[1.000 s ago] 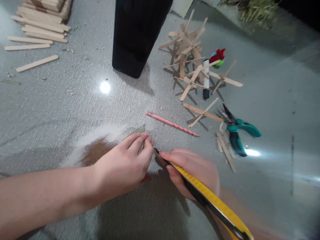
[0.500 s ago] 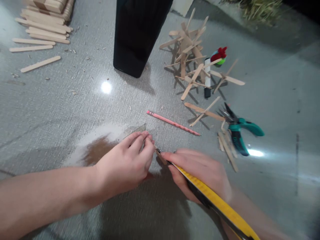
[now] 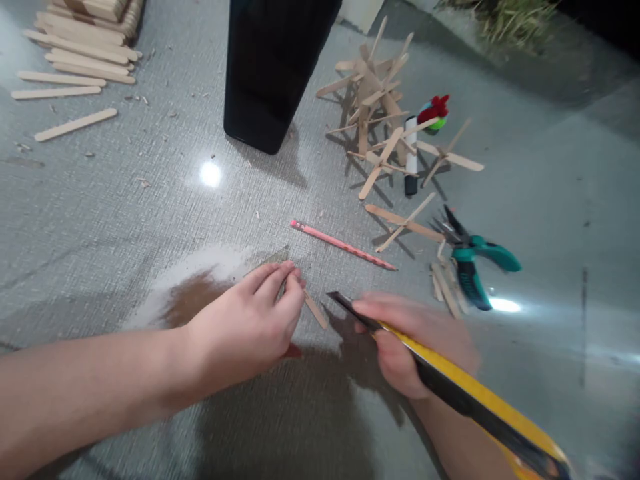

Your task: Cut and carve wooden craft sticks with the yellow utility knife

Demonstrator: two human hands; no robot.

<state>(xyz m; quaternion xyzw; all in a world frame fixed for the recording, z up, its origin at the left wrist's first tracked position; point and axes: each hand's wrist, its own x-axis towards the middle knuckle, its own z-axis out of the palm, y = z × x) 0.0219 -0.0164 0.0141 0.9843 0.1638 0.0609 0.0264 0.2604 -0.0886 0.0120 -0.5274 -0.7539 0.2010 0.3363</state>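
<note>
The left hand (image 3: pixel 250 317) is bunched, pinching a wooden stick (image 3: pixel 315 310) low over the worktop (image 3: pixel 165 227); its free end points toward the lower right. The right hand (image 3: pixel 425 327) is wrapped round a yellow-and-black utility knife (image 3: pixel 460 383), blade just beside the stick. The left forearm enters from the left, back of the hand upward.

pencil (image 3: pixel 345 247), pliers (image 3: pixel 464 255) on grey surface (image 3: pixel 165 207)
</note>
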